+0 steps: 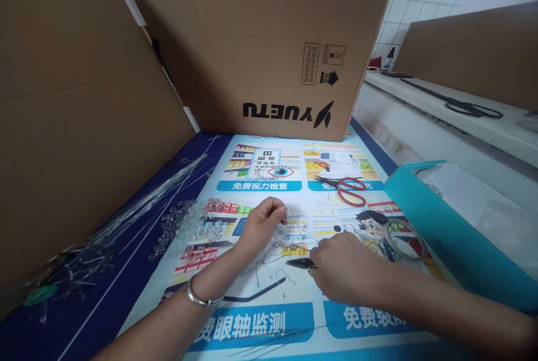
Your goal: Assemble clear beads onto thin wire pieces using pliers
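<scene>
the left hand (261,221) pinches a thin clear wire piece (290,221) between fingertips above the printed poster (260,322). the right hand (342,265) closes around small dark pliers (300,263), whose tip points left toward bent wire hooks (269,274) lying on the poster. a pile of clear round beads (189,226) sits just left of the left hand, beside long clear rods (138,209). the teal tray (441,226) on the right holds clear plastic bags; what is inside them cannot be told. red scissors (351,190) lie near the cardboard box (260,47).
</scene>
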A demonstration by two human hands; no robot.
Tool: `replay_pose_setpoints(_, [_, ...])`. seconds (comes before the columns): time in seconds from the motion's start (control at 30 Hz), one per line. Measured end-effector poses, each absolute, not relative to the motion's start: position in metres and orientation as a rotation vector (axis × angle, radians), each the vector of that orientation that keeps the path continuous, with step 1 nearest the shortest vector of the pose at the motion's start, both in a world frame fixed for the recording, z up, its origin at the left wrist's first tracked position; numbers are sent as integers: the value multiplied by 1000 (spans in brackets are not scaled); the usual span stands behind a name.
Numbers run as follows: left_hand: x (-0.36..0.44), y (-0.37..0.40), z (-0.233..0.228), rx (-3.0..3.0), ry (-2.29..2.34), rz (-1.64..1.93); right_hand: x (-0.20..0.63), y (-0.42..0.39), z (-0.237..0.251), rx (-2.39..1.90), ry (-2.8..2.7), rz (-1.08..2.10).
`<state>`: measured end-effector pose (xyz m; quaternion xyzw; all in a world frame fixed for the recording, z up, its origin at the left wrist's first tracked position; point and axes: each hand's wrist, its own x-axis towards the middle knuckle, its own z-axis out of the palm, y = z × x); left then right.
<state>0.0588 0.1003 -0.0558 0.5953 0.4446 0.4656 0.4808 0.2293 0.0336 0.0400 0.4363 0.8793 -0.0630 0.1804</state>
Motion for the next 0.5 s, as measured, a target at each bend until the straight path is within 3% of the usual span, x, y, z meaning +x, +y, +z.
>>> replay_pose_setpoints(0.5, [58, 104, -58, 1472, 1102, 1187, 182, 46, 33, 1054, 2427, -251])
